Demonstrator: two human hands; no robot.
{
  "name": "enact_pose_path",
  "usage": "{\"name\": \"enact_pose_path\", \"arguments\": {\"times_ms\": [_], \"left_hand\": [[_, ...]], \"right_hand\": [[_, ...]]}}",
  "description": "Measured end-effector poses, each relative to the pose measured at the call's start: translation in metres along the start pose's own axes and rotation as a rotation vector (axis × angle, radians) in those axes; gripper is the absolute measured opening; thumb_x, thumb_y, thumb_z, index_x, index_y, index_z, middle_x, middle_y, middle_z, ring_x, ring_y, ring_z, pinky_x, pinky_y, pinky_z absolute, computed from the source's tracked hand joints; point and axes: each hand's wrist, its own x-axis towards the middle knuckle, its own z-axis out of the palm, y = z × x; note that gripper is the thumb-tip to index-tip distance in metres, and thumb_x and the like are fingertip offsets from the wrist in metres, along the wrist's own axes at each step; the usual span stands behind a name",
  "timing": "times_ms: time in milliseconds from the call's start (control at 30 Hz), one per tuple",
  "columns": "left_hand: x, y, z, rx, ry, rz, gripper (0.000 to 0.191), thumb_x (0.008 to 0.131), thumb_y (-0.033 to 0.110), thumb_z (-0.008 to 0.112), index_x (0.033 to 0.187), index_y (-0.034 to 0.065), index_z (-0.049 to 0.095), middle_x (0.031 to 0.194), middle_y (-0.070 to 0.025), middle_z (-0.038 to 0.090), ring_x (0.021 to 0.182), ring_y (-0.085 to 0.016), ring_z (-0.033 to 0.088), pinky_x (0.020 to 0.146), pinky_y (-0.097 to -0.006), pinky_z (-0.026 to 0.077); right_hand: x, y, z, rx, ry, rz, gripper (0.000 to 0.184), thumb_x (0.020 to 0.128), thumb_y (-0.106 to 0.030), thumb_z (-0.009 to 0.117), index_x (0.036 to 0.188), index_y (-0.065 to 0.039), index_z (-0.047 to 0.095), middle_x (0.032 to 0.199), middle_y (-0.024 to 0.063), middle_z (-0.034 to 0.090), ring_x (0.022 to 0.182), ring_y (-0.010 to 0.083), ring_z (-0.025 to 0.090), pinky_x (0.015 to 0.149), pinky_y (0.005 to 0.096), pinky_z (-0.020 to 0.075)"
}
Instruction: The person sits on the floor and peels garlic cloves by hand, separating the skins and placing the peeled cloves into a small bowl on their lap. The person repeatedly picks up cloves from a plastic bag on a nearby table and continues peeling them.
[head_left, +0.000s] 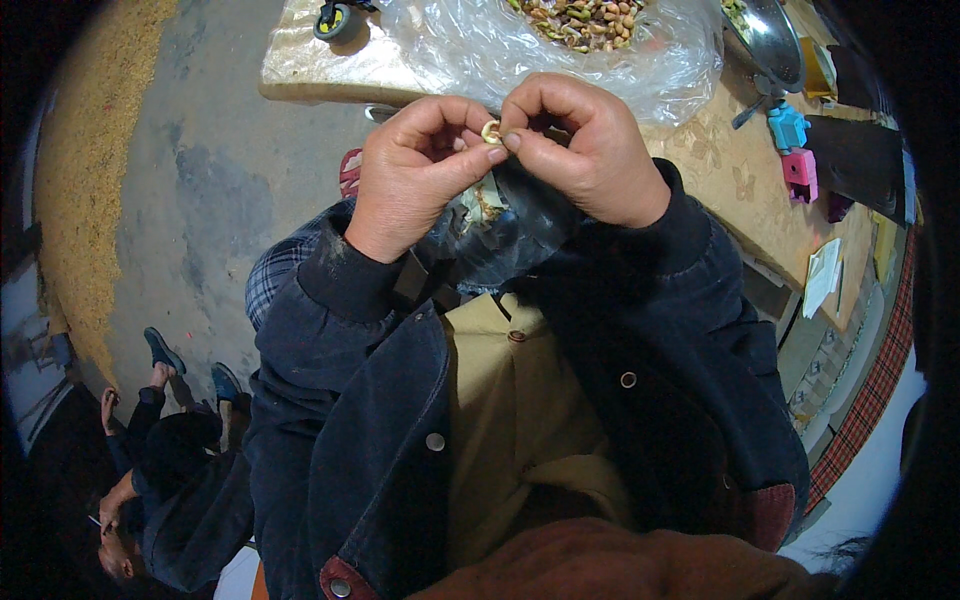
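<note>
My left hand (433, 166) and my right hand (576, 150) meet over my lap, in front of the table edge. Between the thumbs and fingertips they pinch a small pale, curved piece, perhaps a sprout or bean (492, 133); the fingers partly hide it. Below the hands a black plastic bag (491, 259) lies on my lap, with pale and brownish scraps (482, 206) in its opening. Just beyond my fingers, a clear plastic bag (660, 82) is spread on the table. On it sits a pile of brown and green beans or nuts (585, 22).
The table (705, 150) also bears a metal bowl (772, 45), blue (787, 126) and pink (799, 175) plastic pieces, papers (822, 276) and a small wheel (337, 24). Yellow grain (90, 187) covers the floor at far left. Another person (187, 480) sits at lower left.
</note>
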Motion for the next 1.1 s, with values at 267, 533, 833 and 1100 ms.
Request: {"name": "enact_pose_path", "arguments": {"times_ms": [267,533,833,1100], "left_hand": [[0.000,-0.001,-0.003,-0.078,0.050,-0.059,0.017,0.080,0.001,0.066,0.097,0.0009,0.061,0.081,0.0020,0.059,0.070,-0.004,0.053,0.063,-0.0165,0.046],[0.004,0.000,-0.004,-0.062,0.089,-0.063,0.016,0.083,0.004,0.063,0.099,0.0002,0.061,0.081,0.0009,0.060,0.068,-0.004,0.053,0.059,-0.0177,0.044],[0.006,0.001,-0.002,-0.102,0.067,-0.091,0.014,0.084,0.006,0.063,0.096,0.0006,0.061,0.080,0.0004,0.060,0.066,-0.005,0.052,0.058,-0.0178,0.042],[0.005,0.000,-0.002,-0.097,-0.018,-0.120,0.013,0.084,0.008,0.063,0.096,0.0020,0.061,0.079,0.0023,0.059,0.064,-0.003,0.050,0.056,-0.0168,0.041]], "right_hand": [[0.001,0.006,-0.005,0.136,-0.051,-0.114,0.007,0.077,-0.008,0.059,0.077,-0.001,0.058,0.069,0.0037,0.055,0.062,0.0122,0.051,0.059,0.0264,0.0432],[0.002,0.000,-0.006,-0.175,-0.232,-0.352,0.008,0.069,-0.003,0.060,0.075,-0.002,0.056,0.070,0.0097,0.054,0.062,0.0233,0.054,0.057,0.0323,0.0441],[0.000,0.002,-0.011,-0.099,-0.040,-0.297,0.021,0.073,-0.002,0.061,0.094,-0.004,0.060,0.078,0.0075,0.057,0.069,0.0195,0.056,0.062,0.0298,0.0453],[0.003,0.000,-0.010,-0.195,0.002,-0.254,0.029,0.077,-0.004,0.066,0.106,-0.002,0.060,0.084,0.0059,0.057,0.074,0.0150,0.055,0.067,0.0248,0.0454]]}}
